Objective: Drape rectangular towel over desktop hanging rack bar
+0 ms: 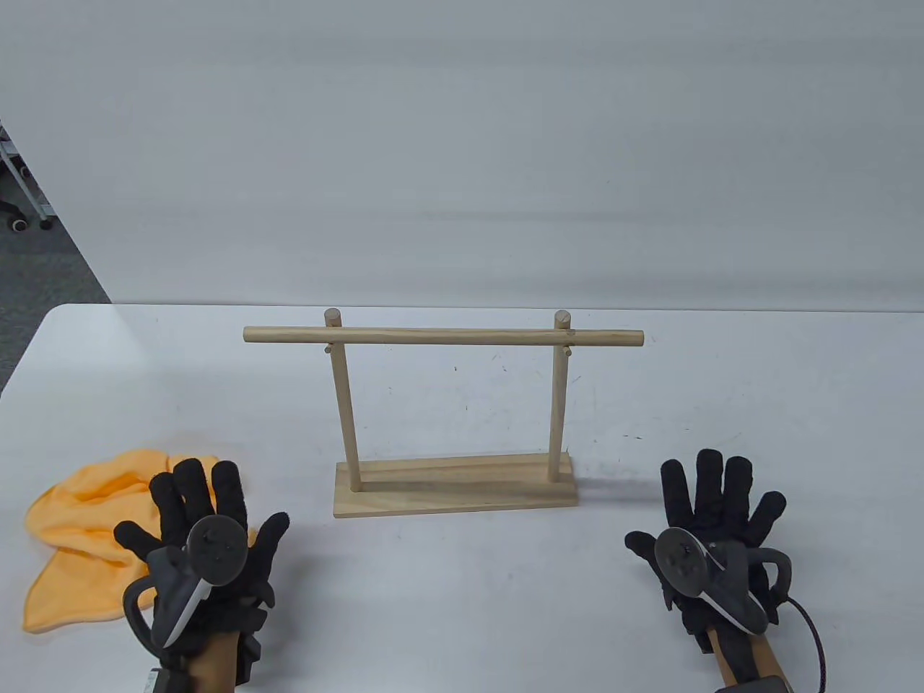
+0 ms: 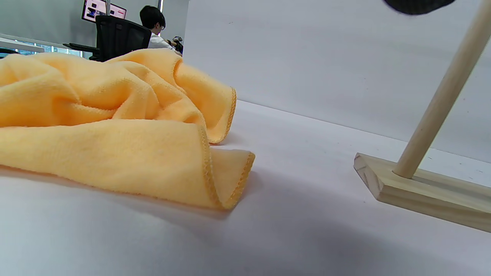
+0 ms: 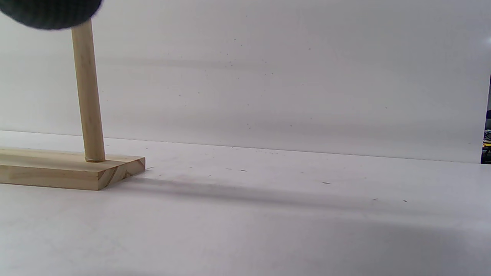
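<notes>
An orange towel (image 1: 79,527) lies crumpled on the white table at the front left; it fills the left of the left wrist view (image 2: 115,130). A wooden rack (image 1: 455,485) with two posts and a bare horizontal bar (image 1: 443,336) stands in the middle. My left hand (image 1: 206,516) is spread open with its fingers over the towel's right edge, holding nothing. My right hand (image 1: 718,502) is spread open, flat over the table to the right of the rack's base, and empty. The rack's base shows in the left wrist view (image 2: 422,191) and the right wrist view (image 3: 65,168).
The white table (image 1: 462,599) ends at a white wall behind the rack. Its left edge drops to a grey floor with a chair's wheels (image 1: 18,220). A seated person (image 2: 153,27) shows far off in the left wrist view.
</notes>
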`<state>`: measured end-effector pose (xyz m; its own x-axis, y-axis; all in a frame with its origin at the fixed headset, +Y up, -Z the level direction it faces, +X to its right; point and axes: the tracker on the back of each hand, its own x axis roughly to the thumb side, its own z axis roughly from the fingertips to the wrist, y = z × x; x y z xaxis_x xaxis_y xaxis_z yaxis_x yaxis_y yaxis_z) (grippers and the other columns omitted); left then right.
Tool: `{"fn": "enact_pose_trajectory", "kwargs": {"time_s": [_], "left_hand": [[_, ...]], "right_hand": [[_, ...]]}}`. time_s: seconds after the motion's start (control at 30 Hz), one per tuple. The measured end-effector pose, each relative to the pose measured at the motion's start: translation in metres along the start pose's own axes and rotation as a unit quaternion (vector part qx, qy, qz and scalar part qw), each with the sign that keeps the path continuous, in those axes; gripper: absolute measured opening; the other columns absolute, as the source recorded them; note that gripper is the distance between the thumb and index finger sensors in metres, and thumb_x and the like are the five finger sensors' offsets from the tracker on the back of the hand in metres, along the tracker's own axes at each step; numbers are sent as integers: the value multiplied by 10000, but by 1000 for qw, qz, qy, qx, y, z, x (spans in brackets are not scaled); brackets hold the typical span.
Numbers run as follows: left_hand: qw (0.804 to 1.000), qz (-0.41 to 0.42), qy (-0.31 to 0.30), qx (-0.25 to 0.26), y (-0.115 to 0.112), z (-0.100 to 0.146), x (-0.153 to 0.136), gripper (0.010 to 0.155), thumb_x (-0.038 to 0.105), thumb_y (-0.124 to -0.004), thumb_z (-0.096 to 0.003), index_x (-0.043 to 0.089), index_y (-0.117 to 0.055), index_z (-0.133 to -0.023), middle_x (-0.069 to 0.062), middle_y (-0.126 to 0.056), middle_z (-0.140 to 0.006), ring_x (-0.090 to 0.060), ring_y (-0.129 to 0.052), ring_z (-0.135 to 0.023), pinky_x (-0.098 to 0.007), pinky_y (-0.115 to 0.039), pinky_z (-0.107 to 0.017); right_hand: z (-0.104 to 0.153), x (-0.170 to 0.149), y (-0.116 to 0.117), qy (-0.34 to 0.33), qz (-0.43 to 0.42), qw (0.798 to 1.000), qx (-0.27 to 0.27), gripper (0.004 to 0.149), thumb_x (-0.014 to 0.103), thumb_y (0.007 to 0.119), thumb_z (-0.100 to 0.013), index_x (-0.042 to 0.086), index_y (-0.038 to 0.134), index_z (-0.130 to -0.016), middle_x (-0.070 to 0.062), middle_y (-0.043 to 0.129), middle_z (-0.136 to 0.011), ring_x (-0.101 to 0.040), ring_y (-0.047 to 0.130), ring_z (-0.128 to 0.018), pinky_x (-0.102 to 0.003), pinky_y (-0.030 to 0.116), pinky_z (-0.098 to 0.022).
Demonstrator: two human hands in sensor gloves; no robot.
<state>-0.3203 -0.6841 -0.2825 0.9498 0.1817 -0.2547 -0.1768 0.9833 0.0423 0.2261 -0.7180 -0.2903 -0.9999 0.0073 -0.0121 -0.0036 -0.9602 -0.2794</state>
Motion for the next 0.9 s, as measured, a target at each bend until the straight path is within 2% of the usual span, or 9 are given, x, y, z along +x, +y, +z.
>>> {"fn": "enact_pose_trajectory", "kwargs": {"time_s": [0.13,0.2,0.33,0.43,0.5,0.57,0.67,0.8,0.9], "left_hand": [[1000,7,4,-4,0,-1,-2,907,778,-548,-504,471,105,-1052,55,239,-1135,-300,206,-1131,-758,113,-641],[1000,16,13,-4,1,-1,-6,885,758,-560,-518,464,70,-1066,26,79,-1222,-317,134,-1161,-763,102,-643],[998,26,61,-11,7,-3,-24,761,567,-667,-594,442,-152,-1141,-17,-298,-1276,-376,-120,-1207,-791,24,-648],[992,20,107,-61,8,-7,-42,690,403,-725,-600,400,-314,-1154,-41,-463,-1246,-407,-319,-1200,-822,-52,-648],[979,31,132,-150,0,-14,-54,716,358,-745,-600,399,-292,-1153,-48,-425,-1252,-413,-339,-1197,-827,-82,-660],[979,39,116,-165,-12,-19,-56,764,343,-798,-579,411,-295,-1150,-44,-350,-1264,-418,-309,-1203,-831,-98,-667],[972,-32,126,-195,-32,-27,-51,803,401,-841,-555,405,-301,-1149,-43,-260,-1265,-417,-249,-1202,-831,-113,-672],[978,-109,96,-152,-40,-33,-40,430,400,-839,-561,347,-703,-966,-46,-500,-1214,-414,-426,-1185,-821,-238,-719],[985,-39,66,-155,-27,-30,-31,409,405,-819,-563,268,-729,-938,-62,-691,-1116,-395,-576,-1138,-810,-289,-730]], "right_hand": [[-2,2,3,-3,6,1000,9,930,670,613,-317,242,157,-1005,-207,29,-1078,-553,95,-978,-808,137,-561],[-2,2,5,-3,7,1000,17,929,668,614,-319,241,155,-1005,-206,31,-1079,-553,101,-980,-808,138,-562],[-1,5,8,-7,10,1000,29,922,657,621,-326,238,159,-1005,-209,41,-1082,-552,117,-983,-808,141,-563],[0,7,9,-10,10,999,31,916,647,628,-331,236,164,-1006,-211,54,-1086,-552,133,-986,-808,147,-564],[-1,9,9,-13,7,999,32,912,641,632,-333,235,170,-1007,-211,64,-1089,-551,141,-988,-807,147,-566],[-1,11,11,-15,6,999,36,910,638,633,-334,235,172,-1007,-212,71,-1090,-550,150,-990,-807,149,-566],[-1,14,14,-23,11,999,47,907,633,636,-336,233,176,-1007,-213,78,-1092,-549,159,-991,-807,152,-567],[0,17,14,-31,12,998,47,889,612,648,-346,234,190,-1008,-212,97,-1097,-545,176,-995,-805,160,-571],[0,20,11,-37,2,998,42,875,594,658,-355,230,205,-1009,-211,129,-1104,-545,200,-998,-804,167,-574]]}}
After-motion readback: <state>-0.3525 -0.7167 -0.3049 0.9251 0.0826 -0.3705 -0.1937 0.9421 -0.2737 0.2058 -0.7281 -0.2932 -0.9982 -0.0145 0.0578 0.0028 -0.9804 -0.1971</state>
